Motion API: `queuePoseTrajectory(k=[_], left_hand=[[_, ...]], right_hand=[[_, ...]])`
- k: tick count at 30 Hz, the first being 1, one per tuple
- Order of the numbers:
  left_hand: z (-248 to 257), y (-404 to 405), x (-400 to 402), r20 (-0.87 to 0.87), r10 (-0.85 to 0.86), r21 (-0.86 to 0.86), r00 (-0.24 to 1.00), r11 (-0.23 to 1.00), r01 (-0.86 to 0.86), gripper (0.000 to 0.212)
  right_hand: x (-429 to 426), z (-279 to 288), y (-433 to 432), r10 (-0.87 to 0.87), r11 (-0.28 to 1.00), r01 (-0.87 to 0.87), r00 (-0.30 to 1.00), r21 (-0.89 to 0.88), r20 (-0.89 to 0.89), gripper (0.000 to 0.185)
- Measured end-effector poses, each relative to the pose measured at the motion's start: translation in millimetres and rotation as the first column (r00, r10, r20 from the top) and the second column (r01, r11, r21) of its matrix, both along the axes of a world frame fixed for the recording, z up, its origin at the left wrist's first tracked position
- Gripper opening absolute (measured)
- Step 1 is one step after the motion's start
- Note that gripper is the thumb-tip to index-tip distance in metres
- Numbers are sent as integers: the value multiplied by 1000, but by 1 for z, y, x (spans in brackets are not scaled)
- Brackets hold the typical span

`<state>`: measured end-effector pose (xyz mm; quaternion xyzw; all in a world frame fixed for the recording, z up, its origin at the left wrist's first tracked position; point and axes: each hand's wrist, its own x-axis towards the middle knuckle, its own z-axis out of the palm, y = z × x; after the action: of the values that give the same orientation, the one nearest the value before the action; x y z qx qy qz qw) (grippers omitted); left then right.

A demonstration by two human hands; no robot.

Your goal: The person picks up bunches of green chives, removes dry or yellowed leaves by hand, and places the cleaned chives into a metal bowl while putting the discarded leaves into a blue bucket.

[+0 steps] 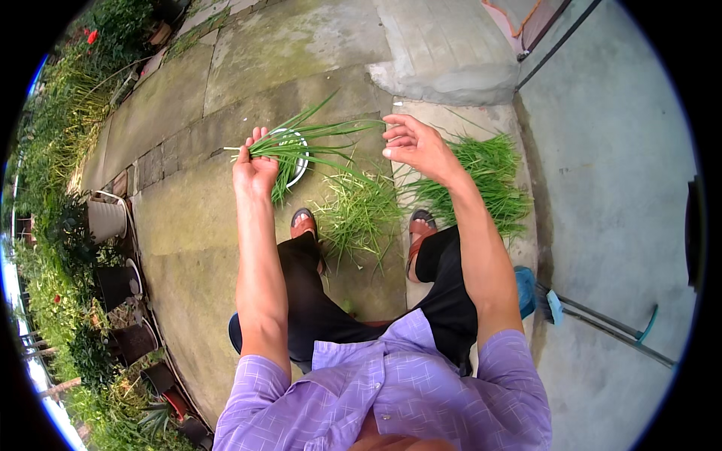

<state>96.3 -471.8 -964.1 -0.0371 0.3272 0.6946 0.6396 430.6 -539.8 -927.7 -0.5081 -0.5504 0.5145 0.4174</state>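
A small bunch of long green leaves, like garlic chives (304, 147), lies in my left hand (256, 166), its pale stem ends poking out to the left. My right hand (417, 147) is raised at the tips of the longest leaves, fingers curved and apart, with no bunch in it; whether it touches a leaf tip I cannot tell. Under the bunch, on the ground, stands a round white-rimmed basin (305, 163) with more green leaves. Between my feet lies a loose heap of green and yellowish leaves (361, 211). A larger, thicker pile of green leaves (488, 180) rests beyond my right forearm.
Potted plants (107, 219) and greenery line the left edge. A raised concrete slab (451, 51) stands ahead. At the right, a long-handled tool (609, 324) with a blue-green end lies near a blue plastic object (524, 290). My sandalled feet flank the loose heap.
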Motion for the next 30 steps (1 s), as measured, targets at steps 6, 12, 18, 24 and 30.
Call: queuePoseTrajectory(k=[6,12,18,24,30], left_hand=[[1,2,11,8,-12,-1,1000,1000,12,31],[3,0,13,7,-11,1,1000,1000,11,32],[3,1,15,45,-31,23,998,999,30,29],[2,-3,24,1,-49,-23,999,999,49,33],[2,-2,9,11,1,1,1000,1000,-1,29]], right_hand=[[-11,4,-1,-15,1000,15,999,-5,-34,44],[-10,-2,1,-112,993,106,985,-50,-130,26],[-11,0,2,-112,994,114,985,4,-128,23],[-4,9,2,-241,964,104,734,-245,-635,23],[18,7,4,-304,950,180,723,-256,-620,16]])
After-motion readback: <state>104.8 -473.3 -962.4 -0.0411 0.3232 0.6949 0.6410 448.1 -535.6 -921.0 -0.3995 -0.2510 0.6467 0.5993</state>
